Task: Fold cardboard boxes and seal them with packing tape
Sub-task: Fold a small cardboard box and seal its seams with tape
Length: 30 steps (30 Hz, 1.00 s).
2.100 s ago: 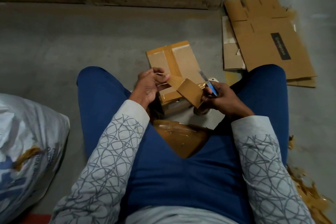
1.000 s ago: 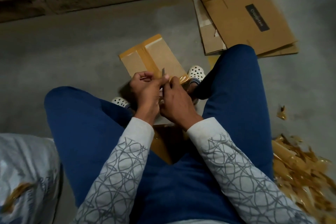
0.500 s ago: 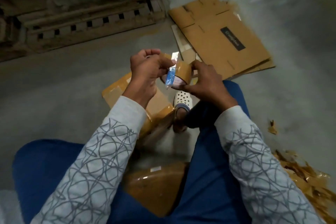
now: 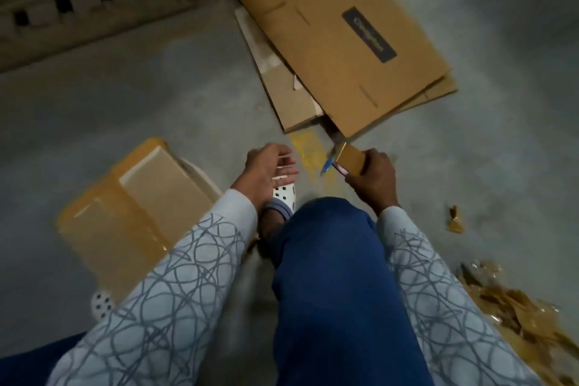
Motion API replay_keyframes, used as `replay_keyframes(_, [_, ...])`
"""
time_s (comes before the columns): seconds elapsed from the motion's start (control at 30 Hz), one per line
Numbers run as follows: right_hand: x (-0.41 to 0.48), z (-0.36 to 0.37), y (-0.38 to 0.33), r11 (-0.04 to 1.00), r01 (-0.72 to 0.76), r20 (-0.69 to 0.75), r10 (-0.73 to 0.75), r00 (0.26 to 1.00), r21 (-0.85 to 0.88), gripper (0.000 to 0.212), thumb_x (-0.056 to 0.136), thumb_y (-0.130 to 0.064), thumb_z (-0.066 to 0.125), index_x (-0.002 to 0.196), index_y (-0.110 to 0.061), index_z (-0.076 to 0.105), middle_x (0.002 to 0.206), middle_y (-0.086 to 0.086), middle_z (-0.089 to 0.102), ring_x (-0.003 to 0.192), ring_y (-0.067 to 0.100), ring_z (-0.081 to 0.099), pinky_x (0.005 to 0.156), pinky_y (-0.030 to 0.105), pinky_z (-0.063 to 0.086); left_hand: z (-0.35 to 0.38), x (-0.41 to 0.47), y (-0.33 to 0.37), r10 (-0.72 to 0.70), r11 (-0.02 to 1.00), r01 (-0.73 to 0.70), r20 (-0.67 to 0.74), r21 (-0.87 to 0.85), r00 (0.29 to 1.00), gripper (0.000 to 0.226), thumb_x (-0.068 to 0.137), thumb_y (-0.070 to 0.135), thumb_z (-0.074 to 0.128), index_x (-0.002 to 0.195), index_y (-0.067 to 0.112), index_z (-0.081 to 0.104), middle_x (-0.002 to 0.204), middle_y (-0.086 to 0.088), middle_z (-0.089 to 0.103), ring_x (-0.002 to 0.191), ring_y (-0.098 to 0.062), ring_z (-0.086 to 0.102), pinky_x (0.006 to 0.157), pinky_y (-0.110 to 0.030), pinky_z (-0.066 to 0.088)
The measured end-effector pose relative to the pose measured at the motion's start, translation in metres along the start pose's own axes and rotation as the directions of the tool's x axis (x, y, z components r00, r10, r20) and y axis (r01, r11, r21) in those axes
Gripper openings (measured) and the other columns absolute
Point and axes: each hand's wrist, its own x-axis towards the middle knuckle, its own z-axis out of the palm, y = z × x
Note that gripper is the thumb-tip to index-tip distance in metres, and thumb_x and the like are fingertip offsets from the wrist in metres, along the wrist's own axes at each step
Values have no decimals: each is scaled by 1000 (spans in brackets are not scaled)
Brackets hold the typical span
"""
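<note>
Open concrete floor (image 4: 125, 103) is seen beyond the one taped box (image 4: 141, 204), up to the wooden pallet (image 4: 78, 0) at the far edge. Right of the box and farther off, at least three flattened cartons (image 4: 344, 50) are stacked, edges fanned. Tape scraps (image 4: 517, 307) are heaped far right of the box. Just right of the box the left hand (image 4: 269, 172) is held empty, fingers loosely spread. Beyond it the tape roll (image 4: 351, 158) is gripped by the right hand (image 4: 372, 178), fingers curled round it, with a blue cutter (image 4: 326, 167) showing alongside.

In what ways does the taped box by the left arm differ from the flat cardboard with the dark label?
The taped box is folded up and closed; the flat cardboard lies unfolded. The taped box carries shiny brown tape; the flat cardboard shows a dark label and no visible tape. Both are brown and lie on the floor.
</note>
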Motion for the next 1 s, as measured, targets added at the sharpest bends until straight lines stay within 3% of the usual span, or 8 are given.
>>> replay_keyframes(0.1, [15,52,57,984,-168,14,167,986,67,54,74,-39,87,109,-5,63,101,12,60,98,31,57,73,32,37,3,40,-48,-82,991,77,46,106,996,9,95,11,60,88,9,66,82,-7,67,78,-27,69,67,-34,57])
replay_keyframes(0.23, [27,111,112,950,-296,-25,299,954,102,79,66,-75,73,103,-5,68,95,16,68,95,35,64,78,40,50,-1,66,-85,-34,996,31,26,89,999,21,99,0,51,86,13,60,72,-3,66,59,-19,63,50,-25,44])
replay_keyframes(0.43, [25,143,103,946,-318,-21,320,947,66,76,76,-68,75,113,-3,62,108,22,64,102,41,60,81,39,43,-6,66,-97,16,986,-28,75,162,997,17,95,-1,51,93,13,61,84,-4,70,72,-21,65,52,-25,46])
replay_keyframes(0.57, [13,134,65,948,-317,-95,313,945,-27,80,76,-60,64,135,-6,52,133,20,52,124,36,47,91,41,38,-8,53,-92,84,985,-97,95,141,992,19,93,-4,51,91,12,61,84,-5,70,71,-20,64,49,-24,43])
replay_keyframes(0.67, [5,116,39,960,-235,-59,228,972,-151,70,83,-45,72,142,-16,49,144,12,46,133,31,37,97,42,35,-14,31,-86,141,981,-153,104,118,985,20,92,-6,51,90,12,61,82,-3,70,64,-14,62,49,-23,42])
replay_keyframes(0.77, [-4,94,17,987,-87,-21,85,996,-138,58,84,-26,77,138,-17,56,142,14,46,132,34,36,97,45,37,-29,-1,-74,169,980,-178,99,92,981,18,92,-7,54,92,9,62,84,-6,70,57,-8,59,51,-22,43])
replay_keyframes(0.9, [-13,51,-44,988,80,89,-69,994,-129,53,85,-29,79,133,-17,61,139,16,51,133,34,38,102,42,38,-68,-46,-58,245,966,-249,53,70,968,19,91,-8,54,91,9,63,86,-8,71,66,-16,64,57,-28,46])
replay_keyframes(1.0, [-29,13,-121,970,243,268,-240,933,22,48,89,-36,77,129,-15,63,128,12,66,122,26,58,89,32,45,-108,-78,-47,325,943,-322,-16,85,946,17,92,-1,61,93,15,66,92,-7,72,73,-19,63,57,-29,48])
